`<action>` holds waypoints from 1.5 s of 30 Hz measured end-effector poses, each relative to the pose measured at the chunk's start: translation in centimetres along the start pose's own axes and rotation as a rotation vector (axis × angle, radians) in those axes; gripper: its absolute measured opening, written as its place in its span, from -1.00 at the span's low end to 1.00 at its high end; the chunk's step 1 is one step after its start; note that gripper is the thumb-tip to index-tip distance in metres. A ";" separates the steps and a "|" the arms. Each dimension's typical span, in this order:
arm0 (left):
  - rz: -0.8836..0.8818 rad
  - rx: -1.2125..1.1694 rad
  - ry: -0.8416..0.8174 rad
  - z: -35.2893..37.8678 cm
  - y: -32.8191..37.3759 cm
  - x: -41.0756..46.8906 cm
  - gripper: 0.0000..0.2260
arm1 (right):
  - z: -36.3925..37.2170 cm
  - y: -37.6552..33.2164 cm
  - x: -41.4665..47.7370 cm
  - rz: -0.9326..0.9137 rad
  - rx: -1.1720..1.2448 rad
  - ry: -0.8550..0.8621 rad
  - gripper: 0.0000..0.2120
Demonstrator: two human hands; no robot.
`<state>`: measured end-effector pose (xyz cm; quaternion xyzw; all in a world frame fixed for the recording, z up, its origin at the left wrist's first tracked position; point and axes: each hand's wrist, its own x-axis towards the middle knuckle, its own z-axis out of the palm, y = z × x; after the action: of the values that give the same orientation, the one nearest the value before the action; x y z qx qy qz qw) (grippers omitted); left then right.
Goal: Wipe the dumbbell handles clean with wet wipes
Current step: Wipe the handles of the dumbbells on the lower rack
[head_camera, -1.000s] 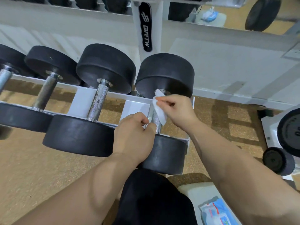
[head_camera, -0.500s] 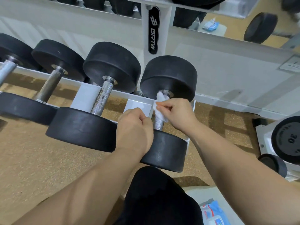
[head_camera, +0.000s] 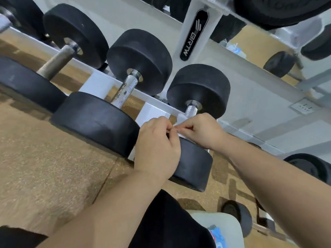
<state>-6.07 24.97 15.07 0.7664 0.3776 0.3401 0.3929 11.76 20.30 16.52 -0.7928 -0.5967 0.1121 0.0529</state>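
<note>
Right hand [head_camera: 202,131] pinches the wet wipe [head_camera: 181,119] at the near end of the dumbbell handle [head_camera: 191,110], left hand [head_camera: 157,145] curled beside it, hold unclear; I'd wrap the wipe snug and twist while drawing along the handle's knurling.

Both bare forearms reach forward from the lower edge of the view and converge, wrists fairly straight. The left hand [head_camera: 157,145] shows its back, its fingers curled in, with thumb and forefinger tips brought up against those of the right hand [head_camera: 200,130]. The right hand's fingers are curled too, pinching a white wipe [head_camera: 181,119]. Whether the left fingers also grip it is not clear from here.
</note>
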 end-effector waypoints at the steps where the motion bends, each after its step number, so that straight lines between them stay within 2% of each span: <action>1: 0.000 -0.016 0.006 0.0 0.0 0.0 -0.89 | -0.3 0.2 0.7 0.002 -0.071 -0.010 -0.76; 3: 0.015 -0.050 0.031 0.1 -0.2 -0.1 -0.88 | -0.8 1.1 2.7 0.113 -0.155 0.050 -0.67; 6: 0.033 -0.076 0.051 0.2 -0.4 -0.2 -0.87 | -1.1 1.5 3.9 0.243 -0.067 0.157 -0.68; 8: 0.044 -0.072 0.056 0.3 -0.4 -0.2 -0.88 | -1.2 0.4 2.5 0.166 -0.051 0.028 -0.75; 10: 0.057 -0.062 0.059 0.4 -0.4 -0.1 -0.89 | -1.2 -1.2 0.5 0.007 -0.061 -0.128 -0.82; 12: 0.065 -0.051 0.057 0.5 -0.5 -0.1 -0.89 | -1.3 -1.5 0.3 -0.053 -0.099 -0.179 -0.82; 15: 0.052 -0.040 0.013 0.4 -0.5 0.1 -0.88 | -1.6 0.4 2.4 0.106 -0.173 0.028 -0.68; 17: 0.031 -0.026 -0.034 0.3 -0.4 0.1 -0.89 | -1.3 1.6 2.7 0.189 -0.048 0.189 -0.65; 18: 0.023 -0.017 -0.053 0.2 -0.3 0.2 -0.89 | -1.0 1.8 2.2 0.188 0.068 0.207 -0.73; 20: 0.002 -0.010 -0.078 0.0 0.0 0.2 -0.90 | -0.1 1.5 0.1 0.109 0.267 0.133 -0.88; 22: -0.047 -0.010 -0.108 -0.1 0.3 0.3 -0.86 | 1.1 1.4 -1.7 0.036 0.380 0.052 -0.85; 24: -0.086 0.019 -0.148 -0.2 0.6 0.5 -0.75 | 2.1 2.2 -2.1 0.029 0.470 0.057 -0.83; 28: -0.116 0.113 -0.210 -0.2 1.0 0.7 -0.54 | 3.5 3.3 0.1 0.142 0.635 0.389 -0.84; 30: -0.138 0.142 -0.235 -0.1 1.0 0.7 -0.46 | 3.9 3.3 0.4 0.180 0.734 0.496 -0.83; 33: -0.170 0.157 -0.266 0.0 1.1 0.8 -0.44 | 4.8 3.3 -0.9 0.167 0.835 0.398 -0.82; 35: -0.189 0.155 -0.283 0.0 1.3 0.9 -0.48 | 5.7 3.4 -2.0 0.089 0.840 0.290 -0.82; 37: -0.194 0.155 -0.280 -0.1 1.3 0.9 -0.51 | 6.1 3.7 -2.2 0.034 0.854 0.266 -0.84; 39: -0.187 0.143 -0.266 -0.1 1.2 0.9 -0.48 | 5.9 3.8 -1.3 0.072 0.900 0.338 -0.84; 42: -0.193 0.133 -0.272 0.0 1.0 0.9 -0.46 | 5.5 4.4 0.7 0.163 0.995 0.537 -0.83; 45: -0.196 0.147 -0.280 -0.1 0.9 0.9 -0.42 | 6.0 4.6 0.6 0.160 1.128 0.559 -0.80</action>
<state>-5.42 25.39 16.11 0.7924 0.4160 0.1619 0.4156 14.71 19.25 9.61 -0.6844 -0.3483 0.2015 0.6079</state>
